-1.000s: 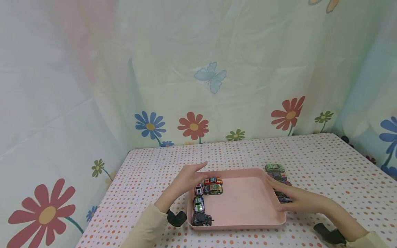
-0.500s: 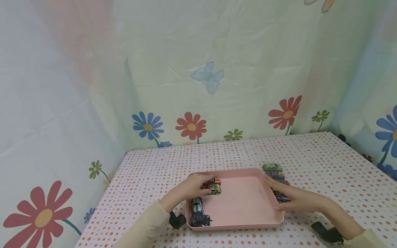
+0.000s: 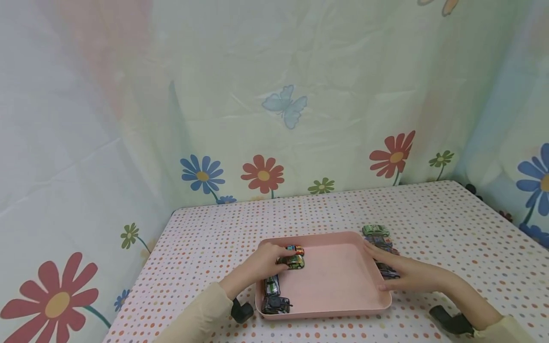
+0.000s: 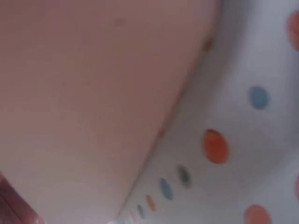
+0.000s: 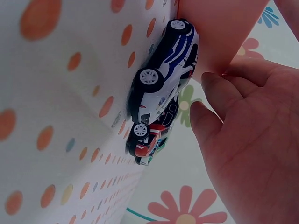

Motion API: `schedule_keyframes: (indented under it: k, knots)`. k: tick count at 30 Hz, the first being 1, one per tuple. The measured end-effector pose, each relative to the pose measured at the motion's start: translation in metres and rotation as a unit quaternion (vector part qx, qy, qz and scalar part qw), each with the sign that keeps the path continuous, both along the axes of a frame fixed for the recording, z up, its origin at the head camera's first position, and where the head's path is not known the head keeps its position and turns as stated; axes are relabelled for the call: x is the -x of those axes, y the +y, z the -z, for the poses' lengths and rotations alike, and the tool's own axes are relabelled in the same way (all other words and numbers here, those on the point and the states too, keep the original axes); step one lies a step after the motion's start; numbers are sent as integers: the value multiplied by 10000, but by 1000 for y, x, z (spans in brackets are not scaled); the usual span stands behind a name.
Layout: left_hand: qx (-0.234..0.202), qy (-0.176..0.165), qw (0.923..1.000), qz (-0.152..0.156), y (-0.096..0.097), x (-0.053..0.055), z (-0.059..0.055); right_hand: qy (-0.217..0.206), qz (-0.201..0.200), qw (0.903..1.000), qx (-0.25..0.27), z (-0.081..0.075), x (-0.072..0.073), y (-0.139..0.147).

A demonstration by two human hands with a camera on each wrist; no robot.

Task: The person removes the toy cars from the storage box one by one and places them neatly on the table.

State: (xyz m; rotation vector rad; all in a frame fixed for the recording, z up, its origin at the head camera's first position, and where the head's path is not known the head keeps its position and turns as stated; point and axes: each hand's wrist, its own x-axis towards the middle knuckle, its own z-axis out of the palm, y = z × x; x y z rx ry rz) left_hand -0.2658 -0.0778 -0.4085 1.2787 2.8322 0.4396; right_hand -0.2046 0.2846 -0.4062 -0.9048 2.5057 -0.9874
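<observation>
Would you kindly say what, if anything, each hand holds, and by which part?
The left hand is over toy cars in the tray; whether it holds one cannot be told. The right hand touches the tray's right rim, with no clear grip.

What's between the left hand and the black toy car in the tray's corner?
The head view shows a white and green car between the left hand and black car.

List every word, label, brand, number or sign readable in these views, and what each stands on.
None can be read in any view.
White-and-blue toy car: small body markings, too small to read.
Red-and-black toy car: markings too small and blurred.
Toy cars inside the pink tray: patterns too small to read.
Backdrop: printed pictures, no lettering visible.
Spotted tablecloth: no lettering visible.
</observation>
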Motion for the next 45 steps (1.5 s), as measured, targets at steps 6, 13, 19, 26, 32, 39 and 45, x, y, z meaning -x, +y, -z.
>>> schedule_keyframes:
  k: [6, 13, 19, 26, 32, 39, 45]
  knots:
    - [-402, 382, 9985, -30, -1, 3, 7, 44, 8, 10000, -1, 1, 0, 0]
    - [-674, 354, 9970, -157, 1, 5, 15, -91, -10, 9997, 229, 2, 0, -1]
    - [-877, 263, 9955, -233, 4, 4, 19, -54, -18, 9997, 255, 3, 0, 0]
    - [-1368, 96, 9894, -478, 4, 3, 21, -89, -19, 9996, 285, 2, 0, 0]
    - [-1333, 34, 9892, -611, 5, 1, 20, -18, -2, 9998, 194, 3, 0, 0]
    - [-1196, -27, 9912, -563, 6, 2, 22, 41, 17, 9999, 100, 2, -1, 0]
    - [-1287, 18, 9906, -460, 6, 1, 22, -4, 39, 9999, 149, 2, -1, -1]
